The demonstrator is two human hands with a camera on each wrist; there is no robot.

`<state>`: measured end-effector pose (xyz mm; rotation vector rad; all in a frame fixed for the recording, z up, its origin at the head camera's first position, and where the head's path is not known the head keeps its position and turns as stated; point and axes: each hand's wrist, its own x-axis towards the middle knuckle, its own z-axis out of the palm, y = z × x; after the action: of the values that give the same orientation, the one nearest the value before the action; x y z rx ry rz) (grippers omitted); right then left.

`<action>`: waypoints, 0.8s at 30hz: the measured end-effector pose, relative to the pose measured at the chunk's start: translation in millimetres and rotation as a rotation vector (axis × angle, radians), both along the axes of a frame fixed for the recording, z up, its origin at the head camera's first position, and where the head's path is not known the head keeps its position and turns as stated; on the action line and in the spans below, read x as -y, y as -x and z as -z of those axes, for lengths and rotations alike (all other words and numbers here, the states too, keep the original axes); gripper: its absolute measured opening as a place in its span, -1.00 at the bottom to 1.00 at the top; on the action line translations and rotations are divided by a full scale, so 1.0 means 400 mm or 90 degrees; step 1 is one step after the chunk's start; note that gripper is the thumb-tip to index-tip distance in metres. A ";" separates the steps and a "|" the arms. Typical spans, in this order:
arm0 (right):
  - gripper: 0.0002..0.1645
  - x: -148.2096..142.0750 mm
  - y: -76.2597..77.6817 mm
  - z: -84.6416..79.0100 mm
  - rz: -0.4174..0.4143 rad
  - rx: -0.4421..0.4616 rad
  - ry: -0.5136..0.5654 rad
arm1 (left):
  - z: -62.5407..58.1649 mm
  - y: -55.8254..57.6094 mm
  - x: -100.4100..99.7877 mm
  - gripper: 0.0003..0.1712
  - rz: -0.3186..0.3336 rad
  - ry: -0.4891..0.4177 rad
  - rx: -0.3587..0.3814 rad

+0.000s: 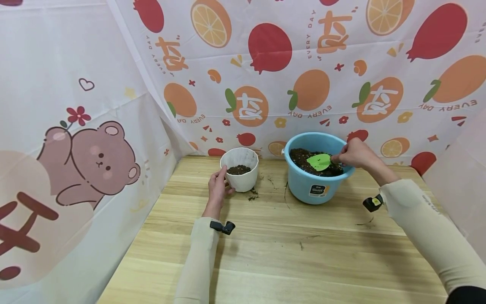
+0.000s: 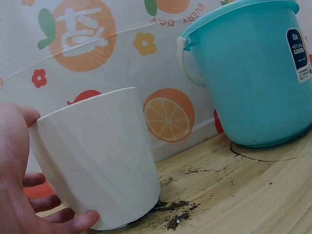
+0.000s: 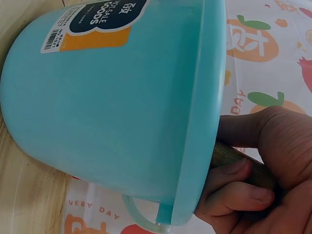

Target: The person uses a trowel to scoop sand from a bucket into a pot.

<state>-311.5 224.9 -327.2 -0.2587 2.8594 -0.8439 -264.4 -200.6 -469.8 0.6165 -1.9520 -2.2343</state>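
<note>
A white flower pot [image 1: 243, 180] with some dark soil [image 1: 238, 169] inside stands at the back of the table. My left hand [image 1: 217, 188] holds its left side, the thumb at the rim and the fingers curled along the lower wall. To its right is a light blue bucket [image 1: 315, 190] holding more dark soil. My right hand [image 1: 355, 154] grips the wooden handle [image 3: 236, 163] of a small trowel over the bucket's right rim. The trowel's green leaf-shaped blade [image 1: 319, 162] lies at the soil in the bucket, its tip pointing left.
Soil crumbs [image 2: 178, 212] lie beside the pot's base, and thin roots or dark strands [image 1: 365, 223] are scattered on the wooden table [image 1: 265, 261]. A fruit-printed curtain [image 1: 281, 93] hangs right behind both containers. The bucket's white handle [image 2: 187, 66] hangs at its side.
</note>
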 end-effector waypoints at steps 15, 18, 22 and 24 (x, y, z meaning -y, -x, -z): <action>-0.49 0.027 0.009 0.004 -0.007 -0.002 -0.023 | -0.002 -0.002 0.000 -0.19 -0.001 0.002 -0.002; -0.49 0.032 0.010 0.009 -0.004 -0.002 -0.021 | -0.002 -0.001 0.000 -0.19 -0.001 0.001 -0.004; -0.48 0.037 0.010 0.017 -0.002 -0.003 -0.017 | -0.001 0.000 0.000 -0.19 0.000 0.002 -0.004; -0.46 0.040 0.010 0.020 -0.002 -0.002 -0.019 | 0.000 -0.001 0.000 -0.19 0.001 0.002 -0.005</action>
<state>-315.4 208.8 -335.3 -0.2610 2.8711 -0.8013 -264.1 -200.6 -469.7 0.6054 -1.9516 -2.2311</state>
